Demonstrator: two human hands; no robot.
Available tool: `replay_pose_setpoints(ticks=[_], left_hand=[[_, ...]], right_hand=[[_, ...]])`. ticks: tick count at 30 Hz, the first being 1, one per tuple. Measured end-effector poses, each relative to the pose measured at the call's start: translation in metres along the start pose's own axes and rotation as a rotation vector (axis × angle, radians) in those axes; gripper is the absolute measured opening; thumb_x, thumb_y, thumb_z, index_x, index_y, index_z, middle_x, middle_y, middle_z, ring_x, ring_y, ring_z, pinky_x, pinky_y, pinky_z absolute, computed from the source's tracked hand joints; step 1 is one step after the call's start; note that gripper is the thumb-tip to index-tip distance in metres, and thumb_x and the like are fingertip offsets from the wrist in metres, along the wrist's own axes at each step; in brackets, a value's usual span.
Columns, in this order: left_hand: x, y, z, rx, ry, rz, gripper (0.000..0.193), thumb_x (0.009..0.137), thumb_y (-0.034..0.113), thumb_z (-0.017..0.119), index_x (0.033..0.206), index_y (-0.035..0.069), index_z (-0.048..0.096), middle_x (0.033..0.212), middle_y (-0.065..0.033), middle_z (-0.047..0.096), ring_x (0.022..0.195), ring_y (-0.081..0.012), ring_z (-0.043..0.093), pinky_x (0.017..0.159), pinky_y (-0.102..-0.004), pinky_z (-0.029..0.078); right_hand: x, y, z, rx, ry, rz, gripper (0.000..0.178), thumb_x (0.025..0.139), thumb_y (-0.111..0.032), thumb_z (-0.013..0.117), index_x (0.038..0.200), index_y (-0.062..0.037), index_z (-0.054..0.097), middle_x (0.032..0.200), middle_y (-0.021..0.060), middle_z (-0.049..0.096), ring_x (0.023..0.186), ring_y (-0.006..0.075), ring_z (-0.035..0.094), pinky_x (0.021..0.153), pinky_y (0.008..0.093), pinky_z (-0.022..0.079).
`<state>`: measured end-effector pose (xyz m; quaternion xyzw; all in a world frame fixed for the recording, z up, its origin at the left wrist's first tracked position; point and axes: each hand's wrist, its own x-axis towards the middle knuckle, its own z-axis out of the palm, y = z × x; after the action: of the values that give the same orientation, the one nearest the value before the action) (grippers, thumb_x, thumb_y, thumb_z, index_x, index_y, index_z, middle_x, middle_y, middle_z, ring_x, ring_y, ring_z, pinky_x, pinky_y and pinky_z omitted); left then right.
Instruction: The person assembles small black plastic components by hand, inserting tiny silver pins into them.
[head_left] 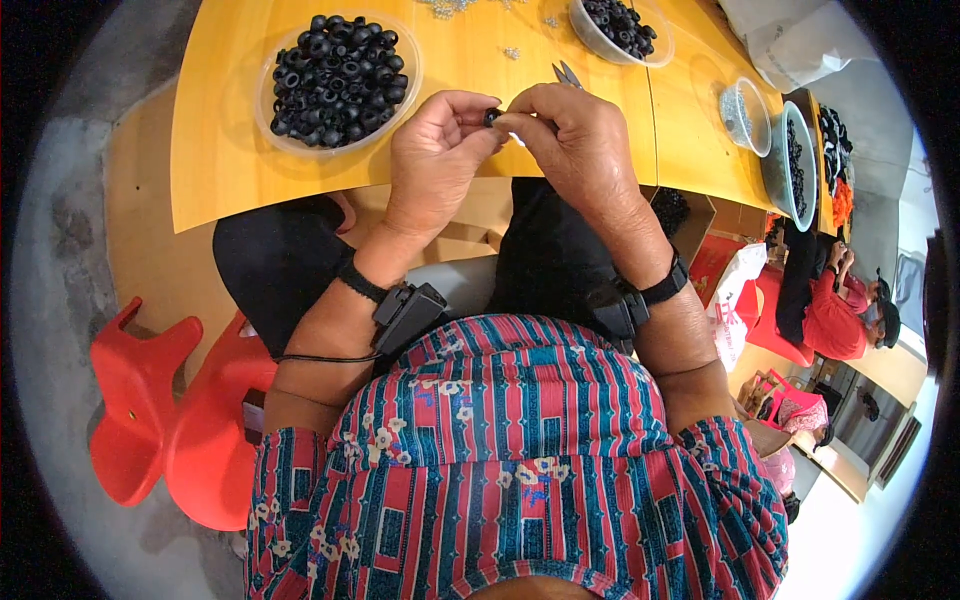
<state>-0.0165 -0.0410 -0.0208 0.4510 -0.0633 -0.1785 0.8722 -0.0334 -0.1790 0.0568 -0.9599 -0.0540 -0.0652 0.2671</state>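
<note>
My left hand (437,155) pinches a small round black part (491,117) between thumb and fingertips, just above the table's near edge. Bent over from the other side, my right hand (577,135) has its thumb and forefinger closed right at that part. Below the right thumb a tiny white bit (516,139) shows; what else those fingers hold is hidden. To the left of my hands stands a clear plastic bowl (416,62) heaped with hollow black parts (340,85) of the same look. Two pointed metal blades (567,75) stick out behind my right hand, their other end covered.
Small clear bits (511,53) lie on the yellow table (225,150). Farther right are another bowl of black parts (620,28), a clear tub (745,115) and a light-blue basin (800,165). Red chairs (215,430) stand at left. Other people (840,325) sit at right.
</note>
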Motion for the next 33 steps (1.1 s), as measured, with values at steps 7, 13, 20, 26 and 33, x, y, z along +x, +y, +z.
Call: replay_pose_setpoints(ticks=[7,13,20,26,33], left_hand=[[0.001,-0.006,-0.001,0.096,-0.007,0.066,0.023,0.079,-0.008,0.063,0.101,-0.004,0.055,0.092,-0.0072,0.061,0.084,-0.0115,0.061,0.076,-0.0228,0.051],[0.002,-0.003,0.001,0.151,0.010,0.031,0.019,0.079,-0.009,0.060,0.098,-0.004,0.056,0.091,-0.0075,0.061,0.082,-0.0119,0.062,0.075,-0.0228,0.052],[0.003,0.001,0.000,0.113,-0.003,0.009,0.019,0.079,-0.008,0.061,0.097,-0.004,0.057,0.089,-0.0056,0.062,0.080,-0.0098,0.060,0.074,-0.0215,0.051],[0.003,0.003,0.000,0.125,0.005,-0.028,0.018,0.078,-0.006,0.063,0.095,-0.003,0.057,0.088,-0.0036,0.061,0.078,-0.0076,0.058,0.072,-0.0199,0.050],[0.004,0.005,-0.001,0.133,0.014,-0.036,0.018,0.078,-0.005,0.064,0.094,-0.002,0.057,0.086,-0.0029,0.060,0.077,-0.0068,0.058,0.070,-0.0196,0.050]], right_hand=[[0.008,0.001,0.000,-0.074,-0.050,0.003,0.021,0.075,-0.026,0.066,0.073,-0.0055,0.064,0.069,0.0119,0.062,0.065,0.0318,0.061,0.058,0.0398,0.048],[0.014,0.005,-0.003,0.024,-0.118,0.039,0.023,0.073,-0.027,0.068,0.071,-0.0046,0.065,0.066,0.0134,0.062,0.060,0.0320,0.060,0.055,0.0395,0.048],[0.014,0.026,0.008,0.279,-0.224,0.220,0.019,0.081,-0.018,0.066,0.077,-0.0001,0.064,0.065,0.0007,0.058,0.059,0.0090,0.049,0.052,0.0250,0.041],[0.001,0.029,0.006,0.867,-0.085,0.605,0.024,0.086,-0.016,0.058,0.101,0.0031,0.059,0.080,0.0042,0.059,0.066,0.0124,0.053,0.058,0.0240,0.044],[-0.008,0.028,0.001,1.099,-0.031,0.643,0.030,0.089,-0.002,0.047,0.116,0.0103,0.045,0.094,0.0176,0.062,0.076,0.0195,0.064,0.070,0.0265,0.055]])
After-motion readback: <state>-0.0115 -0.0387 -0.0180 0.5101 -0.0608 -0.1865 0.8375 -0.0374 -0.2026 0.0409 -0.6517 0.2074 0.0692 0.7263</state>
